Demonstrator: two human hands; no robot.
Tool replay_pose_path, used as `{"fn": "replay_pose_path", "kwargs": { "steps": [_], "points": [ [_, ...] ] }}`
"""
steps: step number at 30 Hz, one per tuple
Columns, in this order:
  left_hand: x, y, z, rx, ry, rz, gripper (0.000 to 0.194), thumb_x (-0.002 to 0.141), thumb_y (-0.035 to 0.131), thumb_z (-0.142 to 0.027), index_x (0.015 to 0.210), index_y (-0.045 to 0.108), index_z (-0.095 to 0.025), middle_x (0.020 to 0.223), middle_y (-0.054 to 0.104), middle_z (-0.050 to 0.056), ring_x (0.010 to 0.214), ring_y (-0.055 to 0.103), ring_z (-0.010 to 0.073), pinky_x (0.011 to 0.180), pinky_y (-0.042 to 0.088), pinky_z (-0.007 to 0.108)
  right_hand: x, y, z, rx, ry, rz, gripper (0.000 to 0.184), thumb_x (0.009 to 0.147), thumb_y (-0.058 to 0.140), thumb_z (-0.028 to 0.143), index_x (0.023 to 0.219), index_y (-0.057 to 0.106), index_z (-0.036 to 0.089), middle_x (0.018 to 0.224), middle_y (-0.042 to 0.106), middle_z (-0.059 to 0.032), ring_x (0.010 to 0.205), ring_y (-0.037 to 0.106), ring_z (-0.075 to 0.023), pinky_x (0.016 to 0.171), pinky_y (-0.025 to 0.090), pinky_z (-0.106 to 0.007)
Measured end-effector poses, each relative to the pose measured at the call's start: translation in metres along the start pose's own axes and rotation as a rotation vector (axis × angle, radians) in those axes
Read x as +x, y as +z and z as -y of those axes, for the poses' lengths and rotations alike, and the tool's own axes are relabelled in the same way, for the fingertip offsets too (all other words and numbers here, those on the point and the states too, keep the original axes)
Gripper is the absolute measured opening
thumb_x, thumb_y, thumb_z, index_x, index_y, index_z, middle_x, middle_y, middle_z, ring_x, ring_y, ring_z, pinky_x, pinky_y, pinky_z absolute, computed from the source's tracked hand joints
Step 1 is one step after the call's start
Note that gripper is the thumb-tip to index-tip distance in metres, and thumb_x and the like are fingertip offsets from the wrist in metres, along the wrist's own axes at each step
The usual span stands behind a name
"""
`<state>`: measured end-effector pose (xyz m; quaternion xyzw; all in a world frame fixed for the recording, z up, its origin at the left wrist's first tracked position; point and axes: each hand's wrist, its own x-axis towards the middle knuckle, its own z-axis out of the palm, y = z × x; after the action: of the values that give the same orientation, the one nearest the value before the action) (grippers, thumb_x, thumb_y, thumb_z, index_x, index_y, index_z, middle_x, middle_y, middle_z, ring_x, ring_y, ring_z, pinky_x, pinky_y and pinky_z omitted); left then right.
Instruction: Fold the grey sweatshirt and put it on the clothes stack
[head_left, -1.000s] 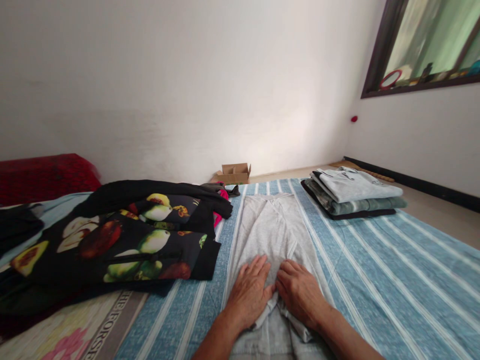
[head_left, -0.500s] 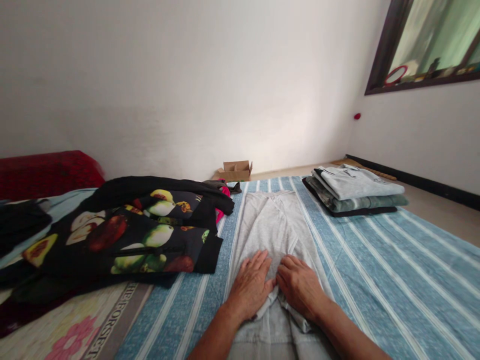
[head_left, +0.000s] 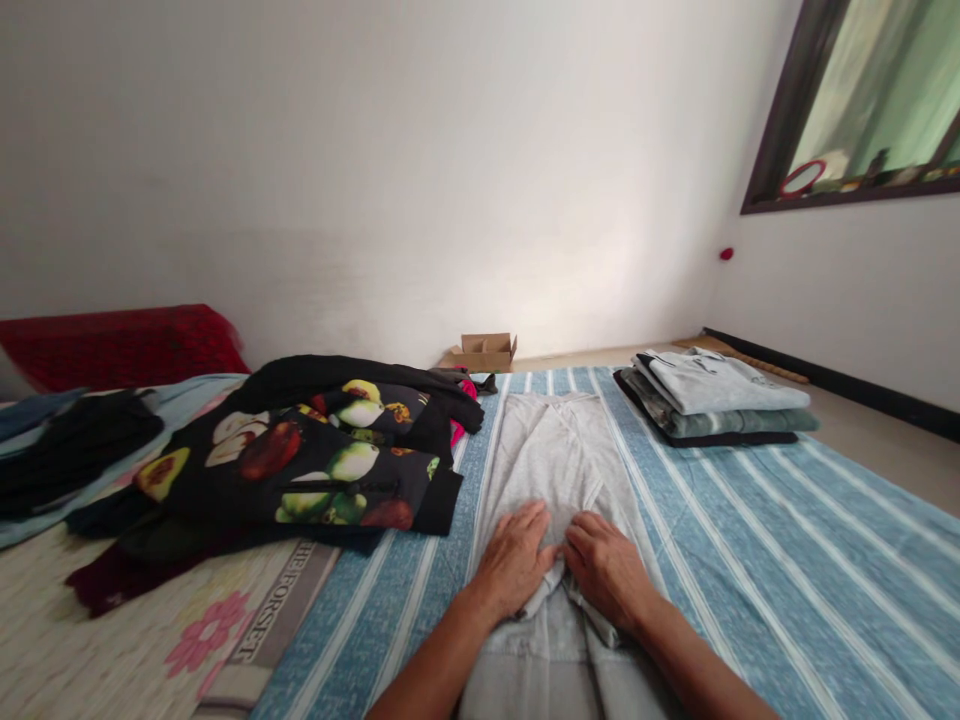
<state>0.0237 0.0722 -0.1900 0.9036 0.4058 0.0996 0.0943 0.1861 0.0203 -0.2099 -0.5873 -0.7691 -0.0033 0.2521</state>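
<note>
A light grey shirt [head_left: 551, 450] lies in a long narrow fold down the striped sheet, its near part bunched under my wrists. My left hand [head_left: 517, 560] rests flat on it, fingers stretched forward and thumb out towards the right. Close beside it, my right hand [head_left: 604, 565] has its fingers curled down onto the cloth; its thumb is hidden. Small folds of the shirt stick out below both palms. The nearest part of the garment runs out of view between my forearms.
A neat stack of folded clothes [head_left: 720, 400] sits at the right on the blue striped sheet [head_left: 750, 540]. On the left are a heaped black fruit-print garment [head_left: 337, 480] and more dark clothes [head_left: 82, 445]. An opened cardboard box [head_left: 486, 350] stands by the wall.
The view has shifted a little to the left, so things appear farther right. Both hands stay on the grey shirt in nearly the same pose, slightly farther apart.
</note>
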Motion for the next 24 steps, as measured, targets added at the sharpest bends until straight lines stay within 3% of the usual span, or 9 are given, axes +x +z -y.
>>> {"fn": "replay_pose_path", "kwargs": {
  "steps": [5, 11, 16, 19, 22, 24],
  "points": [
    [-0.021, -0.019, 0.006, -0.071, 0.017, -0.145, 0.037, 0.087, 0.047, -0.024, 0.123, 0.055, -0.016, 0.134, 0.053, 0.012, 0.127, 0.045, 0.0205, 0.108, 0.037, 0.037, -0.036, -0.022, 0.003, -0.012, -0.085, -0.244, 0.018, 0.09, 0.046, 0.021, 0.099, 0.061, 0.019, 0.107, 0.064, -0.009, 0.104, 0.058, -0.0218, 0.09, 0.048, -0.037],
    [-0.084, -0.026, 0.0, -0.113, 0.062, -0.186, 0.036, 0.088, 0.044, -0.022, 0.122, 0.057, -0.019, 0.127, 0.059, 0.008, 0.122, 0.051, 0.0192, 0.105, 0.042, 0.034, -0.103, -0.035, 0.008, -0.062, -0.257, -0.358, 0.028, 0.086, 0.056, 0.026, 0.113, 0.058, 0.019, 0.108, 0.067, -0.0094, 0.103, 0.063, -0.0216, 0.084, 0.054, -0.033],
    [-0.136, -0.02, -0.023, -0.062, 0.105, -0.091, 0.051, 0.08, 0.056, -0.025, 0.131, 0.05, -0.026, 0.143, 0.045, 0.005, 0.131, 0.04, 0.0259, 0.109, 0.037, 0.043, -0.133, -0.023, 0.016, -0.131, -0.352, -0.421, 0.038, 0.084, 0.056, 0.038, 0.118, 0.057, 0.02, 0.112, 0.067, -0.0112, 0.104, 0.062, -0.0256, 0.081, 0.053, -0.036],
    [-0.153, -0.012, -0.026, -0.007, 0.099, -0.066, 0.067, 0.071, 0.054, -0.015, 0.136, 0.044, -0.029, 0.147, 0.038, 0.003, 0.134, 0.036, 0.0265, 0.11, 0.033, 0.045, -0.14, -0.01, 0.012, -0.187, -0.39, -0.404, 0.042, 0.086, 0.051, 0.039, 0.123, 0.056, 0.019, 0.112, 0.067, -0.0109, 0.102, 0.063, -0.0251, 0.081, 0.052, -0.035],
    [-0.157, 0.007, -0.017, 0.071, 0.128, -0.113, 0.073, 0.065, 0.047, -0.008, 0.135, 0.044, -0.027, 0.146, 0.04, 0.003, 0.134, 0.036, 0.025, 0.111, 0.032, 0.044, -0.143, 0.009, 0.005, -0.167, -0.362, -0.395, 0.043, 0.086, 0.05, 0.034, 0.129, 0.052, 0.025, 0.112, 0.068, -0.0072, 0.102, 0.063, -0.0225, 0.086, 0.049, -0.033],
    [-0.155, 0.023, -0.008, 0.134, 0.189, -0.196, 0.065, 0.069, 0.043, -0.008, 0.132, 0.048, -0.025, 0.142, 0.046, 0.004, 0.132, 0.039, 0.0242, 0.11, 0.034, 0.043, -0.144, 0.021, 0.003, -0.137, -0.343, -0.393, 0.042, 0.086, 0.05, 0.028, 0.128, 0.052, 0.028, 0.111, 0.068, -0.0051, 0.102, 0.063, -0.0209, 0.089, 0.048, -0.032]
  ]
}}
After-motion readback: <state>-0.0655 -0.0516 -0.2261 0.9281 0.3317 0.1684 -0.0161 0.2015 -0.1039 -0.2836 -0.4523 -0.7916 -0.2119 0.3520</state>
